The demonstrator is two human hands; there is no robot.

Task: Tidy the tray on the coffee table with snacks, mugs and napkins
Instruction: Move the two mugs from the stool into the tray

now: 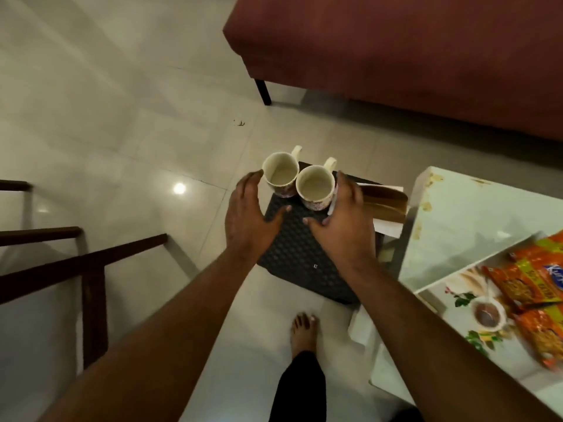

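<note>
Two white mugs with a floral pattern stand side by side on a dark perforated stool (pixel 301 254). Both are empty, handles pointing away from me. My left hand (pixel 248 217) is spread beside the left mug (pixel 280 175), fingertips at its rim. My right hand (pixel 347 217) cups the side of the right mug (pixel 315 187), fingers apart, and I cannot tell whether it touches. The tray (pixel 466 287), white with a printed picture, lies on the coffee table at the right with orange snack packets (pixel 536 281) on it. A white napkin (pixel 362 327) hangs near the table's edge.
The pale coffee table (pixel 475 214) fills the right side. A brown wooden holder (pixel 385 202) on white paper sits behind my right hand. A red sofa (pixel 411 50) stands at the back, dark wooden chair frames (pixel 91 269) at the left. My bare foot (pixel 304 333) is on the tiled floor.
</note>
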